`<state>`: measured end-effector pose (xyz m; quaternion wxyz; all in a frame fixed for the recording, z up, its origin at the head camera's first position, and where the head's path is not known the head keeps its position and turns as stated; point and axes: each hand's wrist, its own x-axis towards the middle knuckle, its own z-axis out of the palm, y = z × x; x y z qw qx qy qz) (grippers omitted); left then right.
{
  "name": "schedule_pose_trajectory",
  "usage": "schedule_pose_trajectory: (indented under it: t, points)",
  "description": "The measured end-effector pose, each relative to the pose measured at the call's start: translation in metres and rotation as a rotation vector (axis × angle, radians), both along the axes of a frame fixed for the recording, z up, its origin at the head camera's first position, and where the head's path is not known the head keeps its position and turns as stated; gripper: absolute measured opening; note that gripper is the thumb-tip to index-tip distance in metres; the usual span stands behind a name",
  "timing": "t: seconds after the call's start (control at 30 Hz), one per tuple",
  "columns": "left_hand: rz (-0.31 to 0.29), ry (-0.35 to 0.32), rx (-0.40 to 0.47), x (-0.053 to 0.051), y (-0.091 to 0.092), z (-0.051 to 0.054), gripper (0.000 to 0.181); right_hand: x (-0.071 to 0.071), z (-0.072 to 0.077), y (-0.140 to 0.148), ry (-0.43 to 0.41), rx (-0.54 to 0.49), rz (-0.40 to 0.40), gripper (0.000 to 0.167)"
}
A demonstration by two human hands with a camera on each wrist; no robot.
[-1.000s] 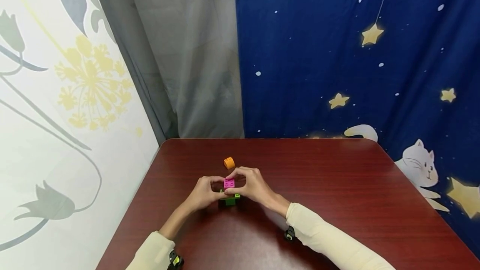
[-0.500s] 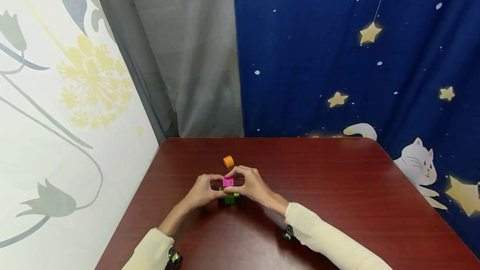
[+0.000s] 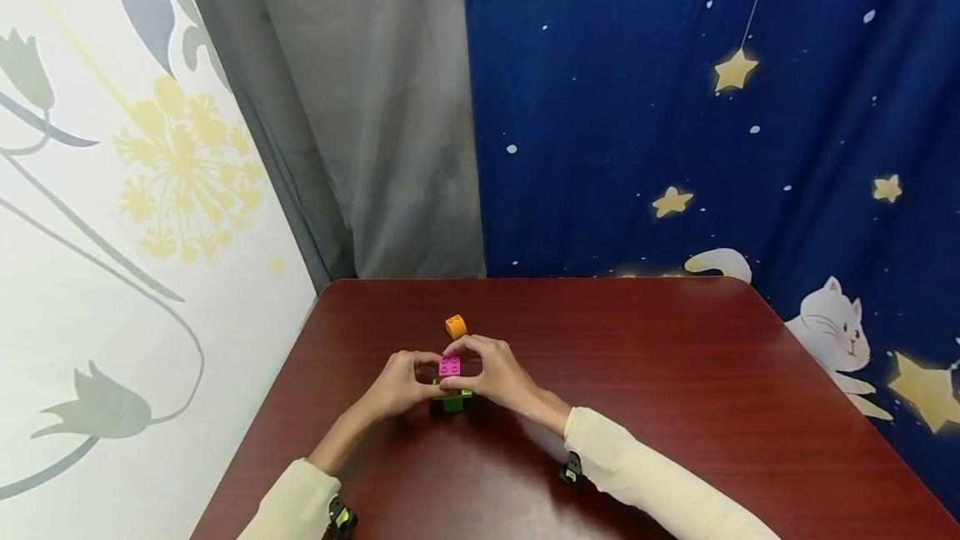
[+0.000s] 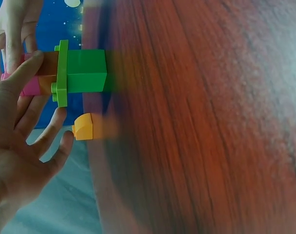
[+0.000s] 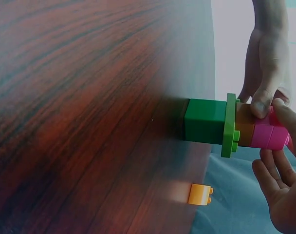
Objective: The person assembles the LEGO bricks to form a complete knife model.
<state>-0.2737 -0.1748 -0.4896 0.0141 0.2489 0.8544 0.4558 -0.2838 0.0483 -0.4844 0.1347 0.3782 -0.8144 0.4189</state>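
A stack of blocks stands on the table: a dark green block [image 5: 205, 121] at the bottom, a lime green plate [image 4: 63, 73] over it, then an orange-brown block [image 5: 244, 124], with pink blocks [image 3: 449, 366] on top. My left hand [image 3: 397, 386] pinches the upper part of the stack from the left, its thumb across the near side. From the right, my right hand [image 3: 501, 375] grips the pink blocks between thumb and fingers. The fingers of both hands cover part of the stack's upper blocks.
A separate orange block [image 3: 455, 326] with a curved side lies on the table [image 3: 637, 373] just beyond the stack. Grey and blue curtains [image 3: 600, 107] hang behind the table, and a patterned white wall [image 3: 97, 273] borders its left side.
The head view has shifted slightly, so the hands and stack appear a little farther left. Both hands keep their hold, with no clear movement of the blocks.
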Motion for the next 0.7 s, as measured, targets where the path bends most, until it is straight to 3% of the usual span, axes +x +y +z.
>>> schedule_pose_trajectory:
  t: [0.33,0.7]
  points:
    - [0.031,-0.01,-0.004,0.002,-0.007,0.0,0.036,-0.011,0.002,0.013,-0.022,0.012,0.075,0.044]
    - [0.057,-0.033,0.009,0.003,-0.008,-0.001,0.041,-0.056,-0.013,0.03,-0.134,0.003,0.0,0.042]
